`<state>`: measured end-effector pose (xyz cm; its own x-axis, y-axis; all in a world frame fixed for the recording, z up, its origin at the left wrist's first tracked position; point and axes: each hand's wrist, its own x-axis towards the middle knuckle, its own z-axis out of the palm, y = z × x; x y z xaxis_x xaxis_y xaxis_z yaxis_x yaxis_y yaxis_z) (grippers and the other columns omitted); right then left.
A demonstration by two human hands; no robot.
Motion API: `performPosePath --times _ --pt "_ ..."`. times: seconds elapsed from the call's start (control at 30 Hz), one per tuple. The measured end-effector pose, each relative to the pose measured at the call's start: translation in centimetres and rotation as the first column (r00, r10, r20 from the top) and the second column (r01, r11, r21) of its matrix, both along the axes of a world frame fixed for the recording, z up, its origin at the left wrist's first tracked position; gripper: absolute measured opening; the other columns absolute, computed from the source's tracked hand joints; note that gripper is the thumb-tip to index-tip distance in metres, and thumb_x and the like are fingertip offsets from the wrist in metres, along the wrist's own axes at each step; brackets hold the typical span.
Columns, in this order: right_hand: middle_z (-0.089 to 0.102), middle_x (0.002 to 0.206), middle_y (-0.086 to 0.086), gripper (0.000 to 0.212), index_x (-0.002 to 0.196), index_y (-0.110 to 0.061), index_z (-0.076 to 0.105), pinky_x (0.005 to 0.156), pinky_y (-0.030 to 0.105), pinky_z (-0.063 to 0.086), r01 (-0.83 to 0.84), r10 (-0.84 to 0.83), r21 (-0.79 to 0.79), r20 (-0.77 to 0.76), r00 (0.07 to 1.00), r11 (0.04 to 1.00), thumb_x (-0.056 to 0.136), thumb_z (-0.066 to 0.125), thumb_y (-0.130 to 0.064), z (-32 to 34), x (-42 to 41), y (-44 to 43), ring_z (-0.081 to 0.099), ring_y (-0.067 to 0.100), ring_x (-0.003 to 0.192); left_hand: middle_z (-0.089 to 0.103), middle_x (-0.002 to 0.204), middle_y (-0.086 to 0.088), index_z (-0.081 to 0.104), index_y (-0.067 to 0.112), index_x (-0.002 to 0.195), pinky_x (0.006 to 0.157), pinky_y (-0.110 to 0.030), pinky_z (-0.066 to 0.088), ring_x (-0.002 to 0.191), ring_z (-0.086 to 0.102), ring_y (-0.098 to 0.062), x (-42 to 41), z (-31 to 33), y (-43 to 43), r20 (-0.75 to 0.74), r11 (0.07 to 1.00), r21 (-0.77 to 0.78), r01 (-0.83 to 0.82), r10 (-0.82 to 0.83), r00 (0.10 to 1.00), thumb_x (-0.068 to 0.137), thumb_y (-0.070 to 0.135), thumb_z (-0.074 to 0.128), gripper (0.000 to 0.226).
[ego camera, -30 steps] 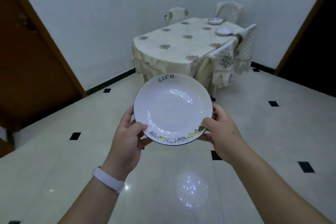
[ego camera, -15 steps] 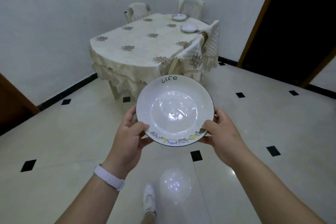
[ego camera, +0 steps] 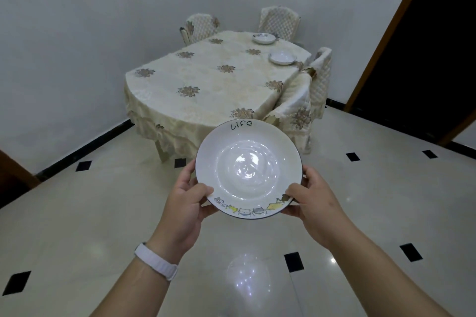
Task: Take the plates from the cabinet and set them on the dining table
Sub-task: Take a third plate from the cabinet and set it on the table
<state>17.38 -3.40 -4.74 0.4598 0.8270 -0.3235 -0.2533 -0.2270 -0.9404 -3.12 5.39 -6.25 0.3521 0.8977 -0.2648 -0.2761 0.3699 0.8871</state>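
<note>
One plate (ego camera: 248, 171) gripped at its rim by left hand (ego camera: 184, 210) and right hand (ego camera: 313, 202), thumbs over the edge, second plate (ego camera: 282, 57) and third plate (ego camera: 263, 38) laid on dining table (ego camera: 206, 80) beyond.

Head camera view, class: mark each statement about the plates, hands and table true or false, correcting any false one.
1. The left hand and right hand both grip the white round ceramic plate lettered "Life". True.
2. The cloth-covered dining table is bare of plates. False: two white plates sit near its far right edge.
3. The held plate rests on the tablecloth. False: it is held over the tiled floor, short of the table.
4. A white wristband circles the left wrist. True.
</note>
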Motion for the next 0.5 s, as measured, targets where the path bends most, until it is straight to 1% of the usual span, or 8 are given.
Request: performPosePath --times 0.13,0.23,0.37,0.43,0.5 --pt "0.067 0.106 0.011 0.042 0.113 -0.019 0.057 0.069 0.043 0.06 0.003 -0.003 -0.006 0.018 1.0 1.0 0.086 0.045 0.012 0.2 0.3 4.9 0.07 0.031 0.088 0.065 0.111 -0.006 0.056 0.03 0.127 0.064 -0.037 0.056 0.08 0.061 -0.023 0.4 0.1 5.0 0.011 1.0 0.016 0.009 -0.01 1.0 0.086 -0.011 0.044 0.06" --pt "0.068 0.105 0.012 0.041 0.113 -0.016 0.057 0.069 0.044 0.06 0.019 -0.019 0.008 0.009 1.0 1.0 0.086 0.045 0.012 0.1 1.0 7.2 0.069 0.03 0.085 0.066 0.109 -0.004 0.056 0.032 0.126 0.064 -0.036 0.056 0.083 0.055 -0.027 1.2 0.1 7.7 0.006 0.999 0.015 0.032 -0.032 0.999 0.086 -0.011 0.044 0.06" --pt "0.071 0.102 0.008 0.043 0.114 -0.015 0.058 0.066 0.043 0.06 0.071 -0.07 0.026 -0.009 0.997 0.997 0.085 0.044 0.014 -0.2 2.5 9.1 0.071 0.028 0.084 0.067 0.097 0.004 0.057 0.029 0.127 0.069 -0.04 0.056 0.082 0.05 -0.027 3.3 -0.2 10.5 -0.006 0.997 0.019 0.081 -0.081 0.997 0.085 -0.012 0.043 0.061" --pt "0.071 0.103 0.008 0.045 0.115 -0.016 0.058 0.066 0.042 0.06 0.097 -0.097 0.027 -0.015 0.995 0.995 0.085 0.045 0.013 -0.6 3.8 10.1 0.071 0.029 0.085 0.068 0.099 0.005 0.056 0.029 0.129 0.068 -0.04 0.056 0.077 0.056 -0.023 4.8 -0.4 11.9 -0.02 0.995 0.021 0.096 -0.095 0.995 0.085 -0.013 0.043 0.062" --pt "0.071 0.103 0.007 0.045 0.115 -0.017 0.059 0.066 0.042 0.06 0.116 -0.116 0.022 -0.023 0.993 0.993 0.085 0.045 0.013 -1.2 5.2 11.2 0.071 0.028 0.085 0.067 0.108 0.002 0.057 0.031 0.128 0.069 -0.041 0.055 0.072 0.061 -0.019 6.4 -0.9 13.3 -0.036 0.994 0.014 0.107 -0.106 0.994 0.085 -0.012 0.043 0.063"
